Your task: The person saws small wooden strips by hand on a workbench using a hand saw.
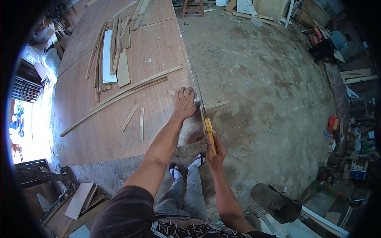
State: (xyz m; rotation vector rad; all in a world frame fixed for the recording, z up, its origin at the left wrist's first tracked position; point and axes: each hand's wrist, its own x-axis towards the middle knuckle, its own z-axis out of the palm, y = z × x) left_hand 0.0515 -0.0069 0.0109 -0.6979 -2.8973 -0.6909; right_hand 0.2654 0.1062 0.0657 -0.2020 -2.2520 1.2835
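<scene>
Near the right edge of a large wood-topped table [95, 142], my left hand [185, 104] presses down on a thin wooden strip [217, 106], its fingers bent over it. One end of the strip sticks out past the edge; a short bit shows left of my fingers. My right hand [216, 152] grips the yellow handle of a handsaw [210, 129]. The saw's narrow blade points away from me, just right of my left thumb, and crosses the strip by the table edge. Two short cut strips [141, 123] lie left of my left forearm.
Two long strips [119, 95] lie slantwise across the table. Beyond them is a pile of wooden strips with a white board [107, 59]. Concrete floor [270, 99] stretches to the right. Tools and scrap line the far right; a dark cylinder [276, 202] lies at lower right.
</scene>
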